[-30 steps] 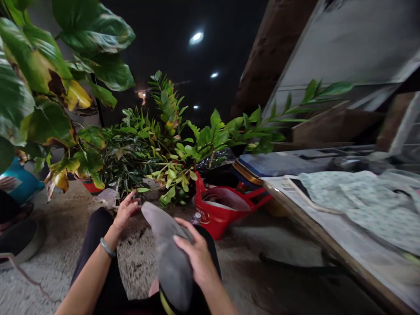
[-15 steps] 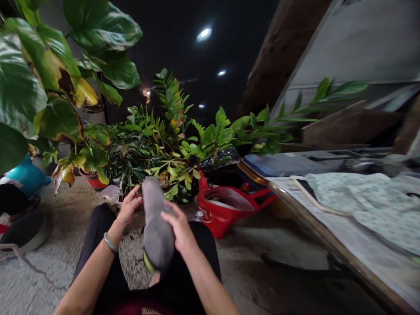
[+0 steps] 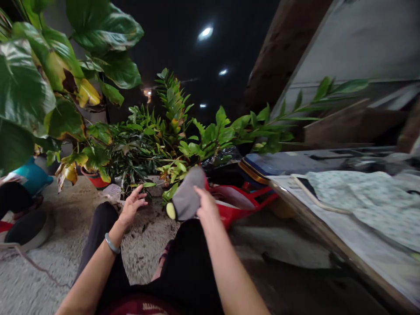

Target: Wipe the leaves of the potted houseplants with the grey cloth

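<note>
One cluttered bench (image 3: pixel 328 239) runs off toward four o'clock, leafy plants (image 3: pixel 131 151) crowd eleven and a red bag (image 3: pixel 231 214) sits at three, all around a gray sock-like fabric piece (image 3: pixel 187 197) gripped in the right hand (image 3: pixel 207 204). Handling it well would seem to call for a light, steady pinch, with the soft body kept clear of the bag. The piece lies on the grip's ten o'clock side, fingers at its three o'clock edge, most of it projecting free. The left hand (image 3: pixel 134 205), unladen, fingers spread, hangs at nine; a lime patch (image 3: pixel 171 211) marks the piece's eight o'clock corner.
</note>
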Tool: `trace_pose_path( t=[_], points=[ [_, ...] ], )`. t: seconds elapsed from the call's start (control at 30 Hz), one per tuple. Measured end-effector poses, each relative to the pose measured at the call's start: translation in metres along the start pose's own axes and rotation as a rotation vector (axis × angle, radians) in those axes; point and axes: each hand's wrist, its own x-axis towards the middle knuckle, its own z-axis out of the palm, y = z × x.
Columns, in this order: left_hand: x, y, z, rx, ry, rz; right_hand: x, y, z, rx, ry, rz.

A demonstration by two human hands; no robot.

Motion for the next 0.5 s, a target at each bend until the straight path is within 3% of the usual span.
trace_pose_path(
  t=[0.1, 0.2, 0.27, 0.33, 0.43, 0.5],
  points=[
    [-0.001, 0.0, -0.002, 0.021, 0.01, -0.01, -0.046, 0.059, -0.003, -0.096, -0.103, 0.127],
    [0.0, -0.003, -0.005, 0.035, 0.006, -0.034, -0.084, 0.078, -0.046, -0.216, -0.254, 0.161],
    [0.0, -0.005, -0.005, 0.031, -0.002, -0.047, -0.083, 0.057, -0.073, -0.198, -0.183, 0.095],
    [0.0, -0.005, -0.005, 0.019, -0.008, -0.055, -0.061, 0.018, -0.083, -0.09, -0.023, 0.001],
    [-0.002, -0.004, -0.004, 0.013, -0.007, -0.052, -0.016, -0.035, -0.058, 0.113, 0.161, -0.089],
    [-0.003, -0.003, -0.004, 0.029, -0.003, -0.051, -0.001, -0.045, -0.024, 0.165, 0.14, -0.089]
  ],
)
